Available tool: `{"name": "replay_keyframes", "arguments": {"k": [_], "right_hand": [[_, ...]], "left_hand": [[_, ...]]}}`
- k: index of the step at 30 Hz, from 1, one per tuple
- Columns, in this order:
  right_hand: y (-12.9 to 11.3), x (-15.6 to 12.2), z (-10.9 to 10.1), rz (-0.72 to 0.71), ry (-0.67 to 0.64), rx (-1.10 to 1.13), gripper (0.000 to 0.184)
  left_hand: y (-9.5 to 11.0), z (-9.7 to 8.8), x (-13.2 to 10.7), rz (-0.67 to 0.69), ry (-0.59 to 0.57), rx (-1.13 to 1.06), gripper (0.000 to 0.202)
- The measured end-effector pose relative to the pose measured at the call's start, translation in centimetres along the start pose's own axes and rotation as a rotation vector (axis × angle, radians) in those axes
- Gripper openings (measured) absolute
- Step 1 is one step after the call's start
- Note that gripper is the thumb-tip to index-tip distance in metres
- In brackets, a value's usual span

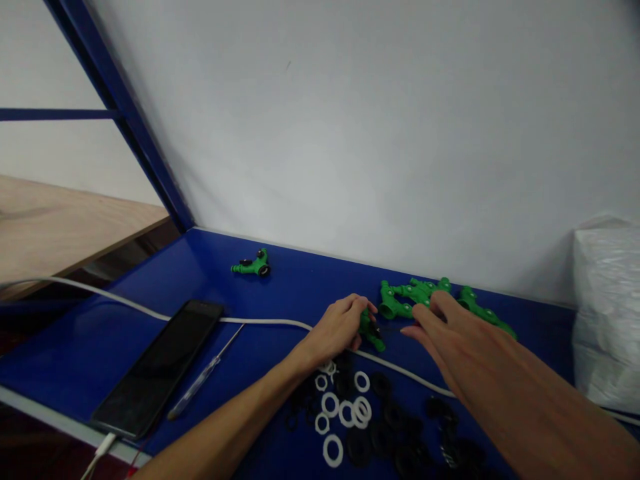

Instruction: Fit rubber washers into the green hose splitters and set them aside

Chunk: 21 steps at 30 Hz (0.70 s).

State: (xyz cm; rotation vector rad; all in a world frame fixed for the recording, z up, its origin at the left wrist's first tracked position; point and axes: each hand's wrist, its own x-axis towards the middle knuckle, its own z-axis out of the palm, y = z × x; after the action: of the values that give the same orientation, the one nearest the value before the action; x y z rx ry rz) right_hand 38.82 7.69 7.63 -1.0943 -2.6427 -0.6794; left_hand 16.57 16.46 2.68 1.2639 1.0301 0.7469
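My left hand (340, 327) is closed around a green plastic hose connector (373, 331) that lies on the blue table (240, 293). My right hand (443, 330) reaches in from the right with its fingers stretched out, just in front of a pile of green connectors (415, 297), and holds nothing. Another green connector (255, 265) lies alone farther left near the wall.
White rings (345, 410) and black rings (395, 427) are scattered near the front edge. A white cable (265, 321) crosses the table. A black phone (160, 367) and a small screwdriver (205, 377) lie at the left. A white bag (607, 307) stands at the right, against the white wall.
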Motion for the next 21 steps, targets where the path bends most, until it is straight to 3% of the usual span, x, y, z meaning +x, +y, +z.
{"name": "replay_keyframes", "arguments": {"k": [6, 13, 17, 21], "right_hand": [[-1.2, 0.7, -1.7, 0.117, -0.036, 0.177, 0.076], [-1.2, 1.9, -0.6, 0.201, -0.005, 0.228, 0.058], [-1.3, 2.8, -0.5, 0.198, 0.014, 0.209, 0.068], [-0.8, 3.6, -1.9, 0.145, 0.024, 0.188, 0.072]], "left_hand": [[-0.4, 0.0, 0.1, 0.01, 0.015, -0.009, 0.043], [-0.7, -0.1, 0.5, -0.013, 0.021, 0.016, 0.047], [-0.6, -0.1, 0.4, -0.005, 0.021, 0.007, 0.047], [-0.5, 0.0, 0.3, -0.011, 0.029, 0.005, 0.046]]}}
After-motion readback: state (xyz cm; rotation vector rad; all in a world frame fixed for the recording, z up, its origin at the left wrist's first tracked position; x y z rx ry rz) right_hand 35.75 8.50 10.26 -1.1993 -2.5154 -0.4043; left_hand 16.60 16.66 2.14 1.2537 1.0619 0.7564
